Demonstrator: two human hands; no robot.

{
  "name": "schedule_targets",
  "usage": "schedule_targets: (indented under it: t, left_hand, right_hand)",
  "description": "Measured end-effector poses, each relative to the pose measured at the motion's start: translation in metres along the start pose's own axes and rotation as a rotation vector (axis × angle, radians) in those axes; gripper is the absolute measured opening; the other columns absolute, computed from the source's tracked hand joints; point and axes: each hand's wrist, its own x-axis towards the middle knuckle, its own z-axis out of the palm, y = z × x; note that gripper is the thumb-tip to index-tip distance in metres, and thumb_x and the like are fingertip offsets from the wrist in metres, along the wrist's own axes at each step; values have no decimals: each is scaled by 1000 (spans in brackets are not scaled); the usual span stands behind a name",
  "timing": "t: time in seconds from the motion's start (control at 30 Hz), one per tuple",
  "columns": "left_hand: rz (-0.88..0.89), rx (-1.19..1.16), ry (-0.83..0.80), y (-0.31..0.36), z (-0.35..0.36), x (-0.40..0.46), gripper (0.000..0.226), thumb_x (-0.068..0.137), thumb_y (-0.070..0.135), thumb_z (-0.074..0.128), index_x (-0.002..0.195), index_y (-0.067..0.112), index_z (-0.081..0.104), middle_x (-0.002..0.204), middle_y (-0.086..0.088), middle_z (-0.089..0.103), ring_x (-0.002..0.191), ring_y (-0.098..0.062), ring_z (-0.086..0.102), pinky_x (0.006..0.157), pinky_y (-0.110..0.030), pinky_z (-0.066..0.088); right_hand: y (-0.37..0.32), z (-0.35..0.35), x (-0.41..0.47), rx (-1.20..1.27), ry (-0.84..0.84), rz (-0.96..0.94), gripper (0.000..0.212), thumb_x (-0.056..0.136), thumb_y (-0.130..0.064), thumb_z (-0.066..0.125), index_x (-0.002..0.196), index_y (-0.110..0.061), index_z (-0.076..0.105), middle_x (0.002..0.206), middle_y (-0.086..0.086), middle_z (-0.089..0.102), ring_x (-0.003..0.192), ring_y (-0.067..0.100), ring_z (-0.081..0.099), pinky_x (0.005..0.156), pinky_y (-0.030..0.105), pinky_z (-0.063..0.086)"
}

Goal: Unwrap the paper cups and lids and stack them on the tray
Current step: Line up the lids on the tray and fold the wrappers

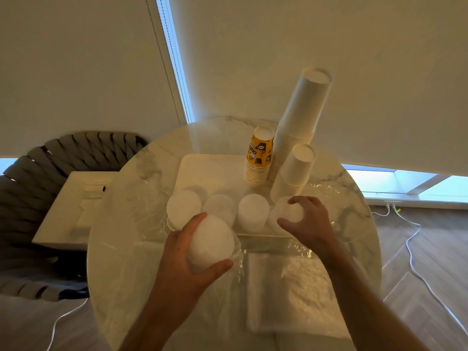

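Presently, item one: stack of white lids (210, 240), gripped in the left hand (187, 252), fingers and thumb curled round its sides, held above the table's near edge of the tray (202, 168). Long axis of the stack runs roughly toward the camera, its round face showing.

Item two: lid stack (288, 211) at the tray's 4 o'clock corner, right hand (309, 219) curled over it, thumb and fingers pinching its rim; whether it rests on the tray cannot be told.

Item three: three more lid stacks (253, 211) in a row along the tray's 6 o'clock edge, between the two hands. Open tray space lies at 10 o'clock from the left hand, which is the nearer to it.

Item four: cup stacks at the tray's 2 o'clock: yellow printed cups (259, 158), tall white cups (298, 117), short white cups (293, 171).

Item five: loose clear wrap (278, 272) on the marble table (141, 158), at 6 o'clock
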Motion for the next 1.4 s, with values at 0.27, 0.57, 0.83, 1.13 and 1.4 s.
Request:
schedule_targets:
  t: [0.27,0.57,0.83,1.13,1.4]
  left_hand:
    - [9,12,9,0,-2,-1,89,49,62,78,131,55,45,124,22,46,113,18,45,84,3,37]
    - [6,50,6,3,-3,0,86,54,54,82,129,60,40,125,28,41,112,20,42,85,-4,41]
    - [6,47,-3,4,0,2,86,55,52,81,129,59,39,125,31,39,112,23,40,83,-3,40]
    - [12,61,-47,11,8,4,87,55,58,77,130,61,32,135,14,43,118,5,47,85,-7,44]
    - [66,48,-53,4,8,4,90,61,40,91,128,64,36,131,18,45,119,12,43,85,0,42]
  right_hand:
    - [10,21,13,-268,-147,1,65,76,-45,78,134,-25,57,144,5,48,129,30,41,100,40,42]
    - [11,24,14,-302,-193,10,66,76,-47,77,134,-27,54,145,6,46,128,32,42,104,42,40]
    - [-39,3,-27,-79,165,-281,19,82,-22,77,98,-20,68,113,-1,69,105,24,60,89,40,45]
    - [-115,-17,-97,226,-132,-512,28,88,-51,62,108,-32,62,121,-20,52,114,2,51,89,19,46]
    - [-116,-16,-97,137,-322,-438,47,79,-61,73,117,-45,52,141,-22,42,123,2,42,92,11,38]
